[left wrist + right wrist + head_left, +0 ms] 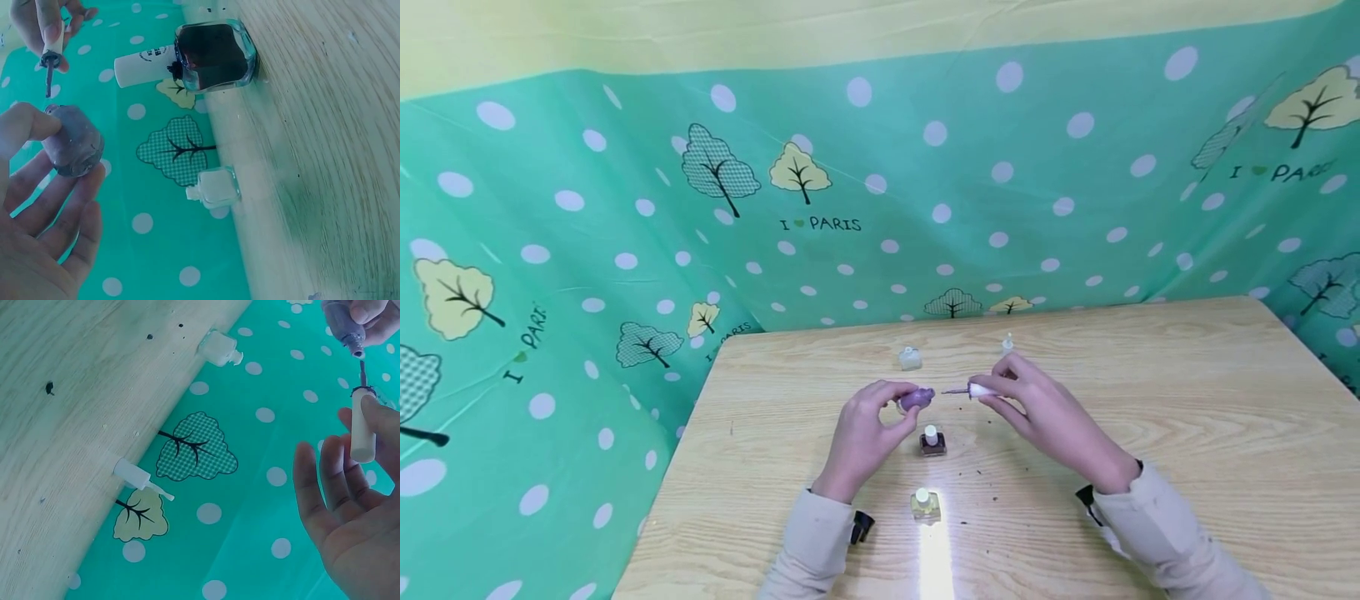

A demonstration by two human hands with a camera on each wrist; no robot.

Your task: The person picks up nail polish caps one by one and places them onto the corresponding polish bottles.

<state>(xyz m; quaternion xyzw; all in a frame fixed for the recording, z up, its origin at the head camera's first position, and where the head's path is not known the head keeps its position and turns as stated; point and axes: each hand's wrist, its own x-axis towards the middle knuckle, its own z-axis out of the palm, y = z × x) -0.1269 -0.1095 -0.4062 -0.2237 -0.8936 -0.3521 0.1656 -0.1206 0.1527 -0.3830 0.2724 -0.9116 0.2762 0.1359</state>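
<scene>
My left hand [865, 429] pinches an uncapped purple nail polish bottle [916, 400] between thumb and fingers, its neck tilted to the right. Opposite it, my right hand [1033, 408] holds the white nail polish cap [362, 428] with its brush [955, 391] pointing at the bottle's mouth. A small gap separates brush tip and neck in the head view. Purple polish coats the brush, seen in the left wrist view. Just below the hands stands a capped dark nail polish bottle [932, 443].
A pale yellow capped bottle [926, 507] stands nearer me. Farther back are an uncapped white polish bottle [910, 358] and a white cap [131, 473] standing brush up. Small dark specks dot the wooden table [760, 467]; a green dotted cloth [910, 150] hangs behind it.
</scene>
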